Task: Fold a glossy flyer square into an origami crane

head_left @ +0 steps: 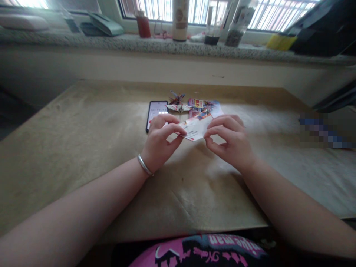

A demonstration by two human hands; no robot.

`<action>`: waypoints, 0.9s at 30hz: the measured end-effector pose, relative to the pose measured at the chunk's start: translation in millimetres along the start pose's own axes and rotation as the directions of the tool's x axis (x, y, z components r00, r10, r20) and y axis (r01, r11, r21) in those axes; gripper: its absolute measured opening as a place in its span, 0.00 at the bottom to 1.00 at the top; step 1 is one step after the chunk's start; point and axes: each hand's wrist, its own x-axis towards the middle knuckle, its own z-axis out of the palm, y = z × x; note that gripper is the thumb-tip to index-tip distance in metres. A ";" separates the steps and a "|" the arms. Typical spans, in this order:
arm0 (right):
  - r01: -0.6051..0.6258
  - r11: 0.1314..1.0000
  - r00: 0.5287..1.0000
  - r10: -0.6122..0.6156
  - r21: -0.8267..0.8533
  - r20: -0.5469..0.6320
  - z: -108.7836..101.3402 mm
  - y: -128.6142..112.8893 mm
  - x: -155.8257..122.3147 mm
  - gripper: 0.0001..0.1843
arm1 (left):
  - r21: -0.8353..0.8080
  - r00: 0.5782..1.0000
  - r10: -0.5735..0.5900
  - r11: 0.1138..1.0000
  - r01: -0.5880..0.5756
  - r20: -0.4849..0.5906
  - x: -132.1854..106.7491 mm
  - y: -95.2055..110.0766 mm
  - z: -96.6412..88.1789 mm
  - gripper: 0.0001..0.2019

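Note:
Between my two hands, above the table, is a folded piece of printed paper (198,129), mostly white with a colourful strip along its far edge. My left hand (162,139), with a silver bangle at the wrist, pinches its left end between thumb and fingers. At the right end, my right hand (228,139) is closed in a pinch on the paper's corner. Just beyond the paper stand folded paper cranes (179,107), one mostly white and others darker and multicoloured. Behind them to the right lie colourful printed sheets (214,106), partly covered by the paper and my right hand.
A phone (155,109) with a timer on its screen lies beyond my left hand on the tan table (83,155). Along the stone windowsill (116,41) are a red bottle (143,25), a tall cylinder (180,20) and jars. A blurred, pixelated patch (325,131) covers something at right.

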 end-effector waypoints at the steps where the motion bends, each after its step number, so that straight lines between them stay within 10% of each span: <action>1: -0.012 1.000 1.000 0.011 0.014 0.015 -0.7 1.1 -0.2 0.07 | -0.010 1.000 -0.002 1.000 0.002 0.004 -0.6 -1.3 -0.1 0.01; 5: -0.225 0.967 0.974 0.224 0.120 0.022 1.0 6.3 -2.5 0.04 | 0.001 0.999 0.021 1.000 -0.021 0.026 -2.3 -5.7 -0.4 0.02; 11: -0.608 0.764 0.789 0.611 0.217 0.059 17.8 18.8 -12.5 0.14 | 0.046 0.994 0.093 0.994 -0.096 0.061 -4.1 -8.1 -0.1 0.03; 18: -0.665 0.697 0.747 0.629 0.270 0.215 26.8 22.5 -20.4 0.26 | -0.026 0.987 0.096 0.995 -0.094 0.127 -5.0 -8.1 1.7 0.05; 27: -0.620 0.676 0.770 0.622 0.398 0.144 24.0 23.2 -15.1 0.24 | -0.011 0.961 0.252 0.968 -0.252 0.115 -3.8 -2.9 -1.9 0.09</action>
